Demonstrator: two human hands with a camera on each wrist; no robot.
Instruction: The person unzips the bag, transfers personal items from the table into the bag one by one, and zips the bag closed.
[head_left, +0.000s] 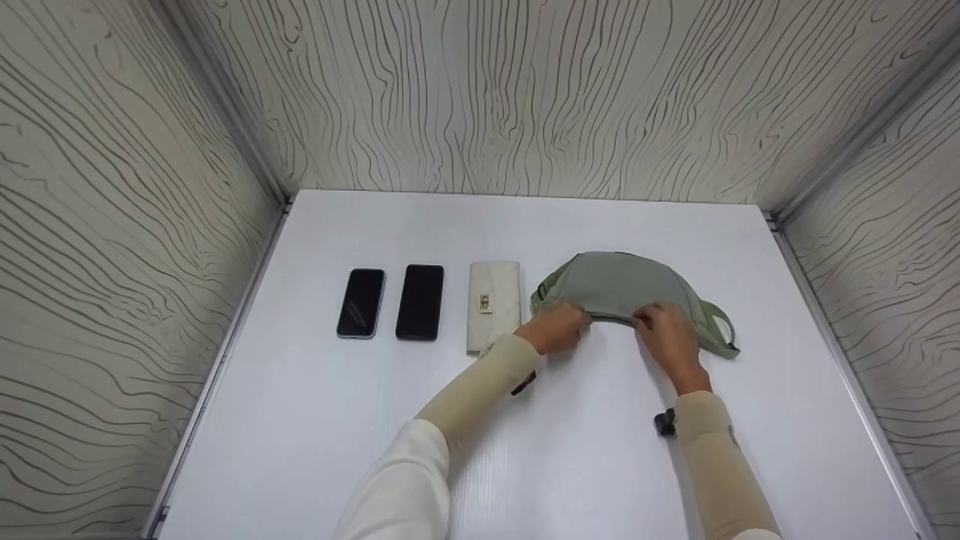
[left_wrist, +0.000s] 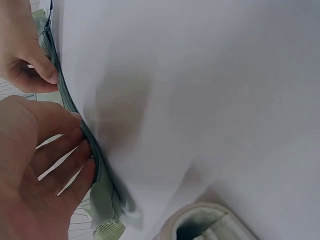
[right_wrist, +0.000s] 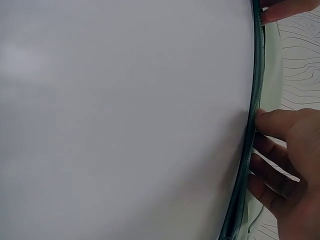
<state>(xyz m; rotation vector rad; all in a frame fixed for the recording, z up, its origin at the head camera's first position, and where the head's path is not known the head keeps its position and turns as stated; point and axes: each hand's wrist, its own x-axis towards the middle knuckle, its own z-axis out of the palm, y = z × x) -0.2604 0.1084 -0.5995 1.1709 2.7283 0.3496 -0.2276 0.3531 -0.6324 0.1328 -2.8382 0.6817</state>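
Observation:
A sage-green waist bag (head_left: 622, 281) lies on the white table with its curved side toward the back wall. Along its near edge runs a dark green zipper (right_wrist: 255, 85). My left hand (head_left: 555, 328) pinches this edge near its left part, thumb on one side and fingers on the other in the left wrist view. Farther right, my right hand (head_left: 669, 337) pinches the same edge between thumb and fingers. A stretch of zipper shows between the two hands. The bag's inside is hidden.
Left of the bag lies a cream quilted wallet (head_left: 504, 300) with a gold clasp, close to my left wrist. Two phones with dark screens, one black (head_left: 420, 302) and one silver-edged (head_left: 361, 303), lie farther left. Patterned walls (head_left: 480, 97) enclose the table.

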